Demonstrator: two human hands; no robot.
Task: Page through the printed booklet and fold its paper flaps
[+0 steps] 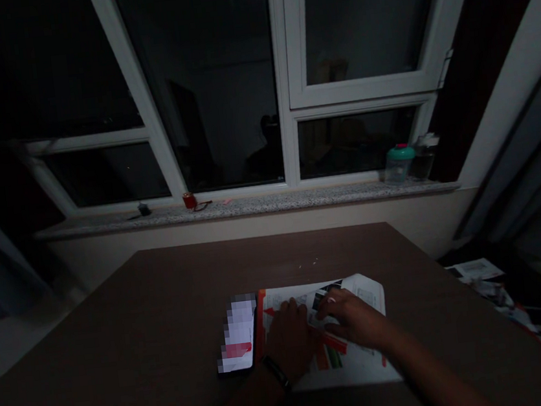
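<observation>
A printed sheet of paper (367, 368) with red, green and black patches lies on the dark table; its upper right edge looks slanted or folded. My left hand (291, 341), with a dark band at the wrist, rests on its left half, fingers stretched forward and lying on it. Over the middle of the paper, my right hand (354, 317) has bent fingers drawn towards the thumb. A small white spot shows at those fingers; I cannot make out what it is. Left of the paper lies a phone (239, 333) with a lit screen, close to my left hand.
The brown table (166, 319) reaches almost to the wall below a stone windowsill (261, 204). On the sill stand a red container (189, 200), a small dark object (143, 208), a green-lidded bottle (399, 165) and a clear bottle (424, 158). Papers (484, 276) lie beyond the table's right edge.
</observation>
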